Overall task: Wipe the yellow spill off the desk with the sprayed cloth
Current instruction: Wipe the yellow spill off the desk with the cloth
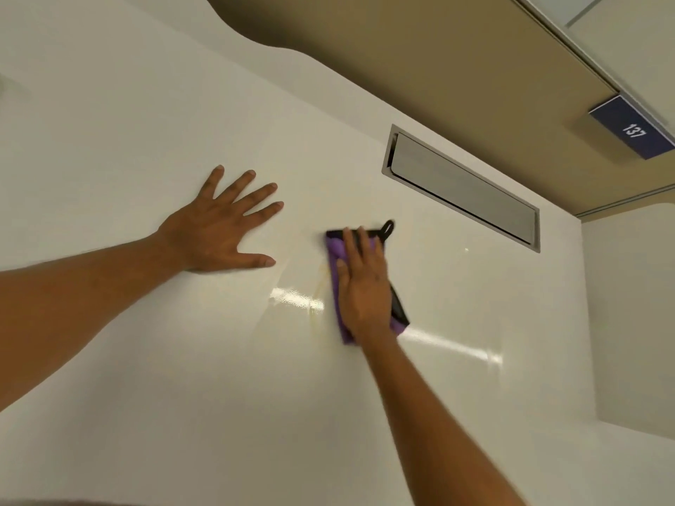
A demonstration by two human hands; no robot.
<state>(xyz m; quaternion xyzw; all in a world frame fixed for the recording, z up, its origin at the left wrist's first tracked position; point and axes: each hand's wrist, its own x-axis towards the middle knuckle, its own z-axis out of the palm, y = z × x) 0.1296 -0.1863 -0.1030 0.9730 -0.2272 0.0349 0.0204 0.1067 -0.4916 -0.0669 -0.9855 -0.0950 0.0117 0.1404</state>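
A purple cloth with a black edge and a black hanging loop lies flat on the white desk. My right hand presses down on the cloth, fingers stretched over it. Faint yellow streaks of the spill show just left of the cloth, near a bright glare on the surface. My left hand rests flat on the desk to the left, fingers spread, holding nothing.
A grey metal cable flap is set into the desk behind the cloth. A tan partition runs along the back edge. A blue label reading 137 sits at upper right. A white side panel bounds the right.
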